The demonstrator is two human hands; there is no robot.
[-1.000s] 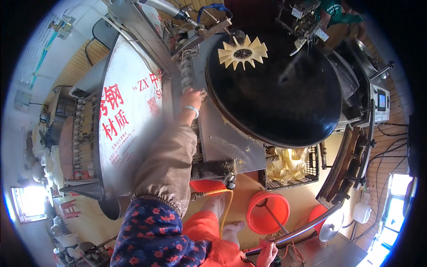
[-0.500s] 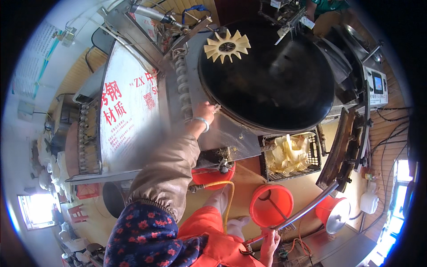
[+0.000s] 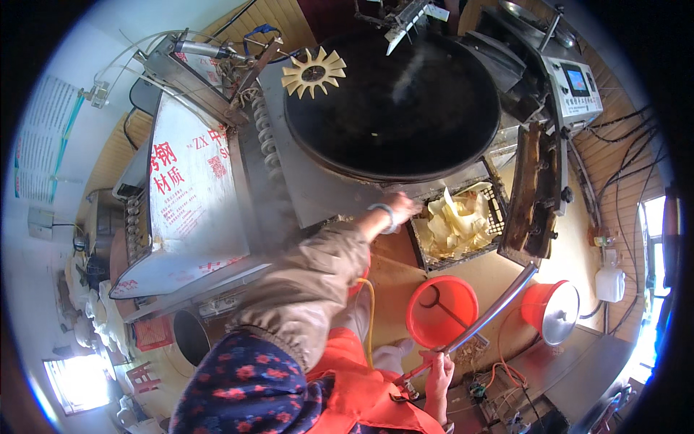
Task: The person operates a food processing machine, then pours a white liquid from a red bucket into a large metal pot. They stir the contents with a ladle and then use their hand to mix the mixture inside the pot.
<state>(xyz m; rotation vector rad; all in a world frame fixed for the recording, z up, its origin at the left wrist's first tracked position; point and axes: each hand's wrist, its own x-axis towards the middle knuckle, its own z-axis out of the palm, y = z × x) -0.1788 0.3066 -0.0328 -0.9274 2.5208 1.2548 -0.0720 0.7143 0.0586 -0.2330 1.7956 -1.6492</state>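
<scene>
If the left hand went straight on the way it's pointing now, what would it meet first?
The left hand would probably meet the black crate holding pale yellow sheets. Depth is unclear, though; it may be high enough to pass over the rim.

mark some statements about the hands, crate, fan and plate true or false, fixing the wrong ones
1. The left hand has a pale band at its wrist. True.
2. The left hand is inside the red bucket. False: it is beside the crate.
3. The right hand grips a metal pole. True.
4. The crate is empty. False: it holds yellow sheets.
5. The fan shows at the upper left of the plate. True.
6. The plate is white. False: it is black.
</scene>
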